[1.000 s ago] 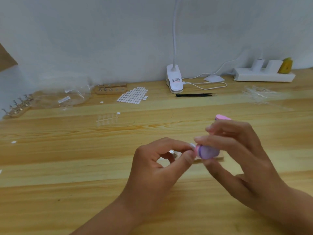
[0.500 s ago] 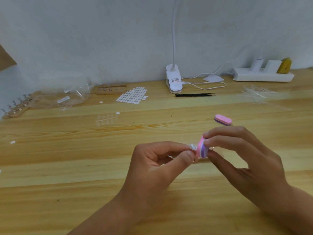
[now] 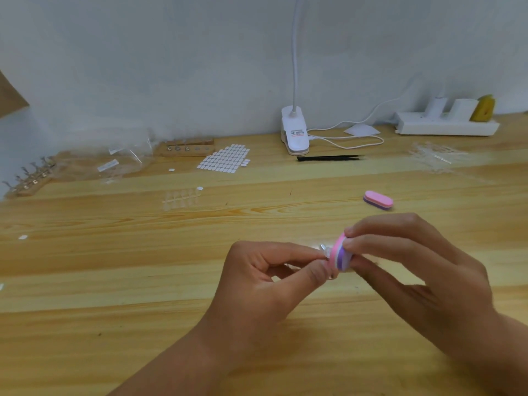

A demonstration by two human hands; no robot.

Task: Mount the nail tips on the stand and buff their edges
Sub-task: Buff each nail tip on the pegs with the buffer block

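Centrally, left fingers (image 3: 300, 253) pinching nail tip (image 3: 326, 252), right fingers (image 3: 371, 247) clamped on buffer (image 3: 340, 257) touching it

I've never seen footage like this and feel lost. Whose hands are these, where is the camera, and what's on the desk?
No machine here: a person works with two bare hands. The one picture comes from a camera worn on the head, looking forward and down. The left hand pinches a small clear nail tip, too small to see well. The right hand holds a pink-and-purple buffer block against it. On the wooden table lie a second buffer, black tweezers, a sheet of white tabs, a strip of clear nail tips, a wooden stand and plastic bags. A clip lamp and a power strip sit by the wall.
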